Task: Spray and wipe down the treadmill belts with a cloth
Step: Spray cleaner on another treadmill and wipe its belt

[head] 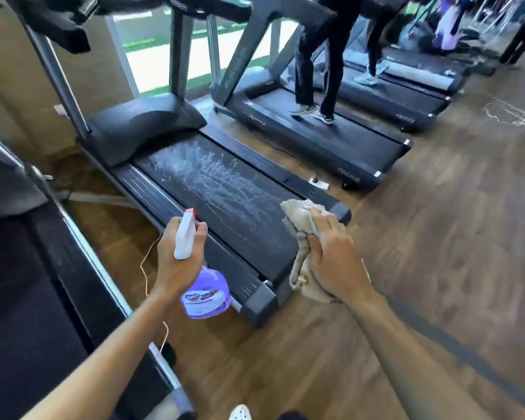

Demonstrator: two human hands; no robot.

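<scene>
My left hand (pixel 176 262) has its fingers curled round the neck of the spray bottle (pixel 199 277), nozzle aimed at the belt (pixel 225 201), which already shows white streaks of spray up its middle. My right hand (pixel 331 256) clutches the bunched cloth (pixel 299 237) above the belt's near right corner; I'd lower it flat and wipe in long overlapping strokes.

Brown wood-plank floor (pixel 422 237), beige wall (pixel 9 86) at left, tall window (pixel 152 56) behind the machines — bright daylight and green outside, a floor outlet (pixel 317 182) with a plug, people's legs (pixel 319 65) beyond — blurred gym gear far right.
</scene>
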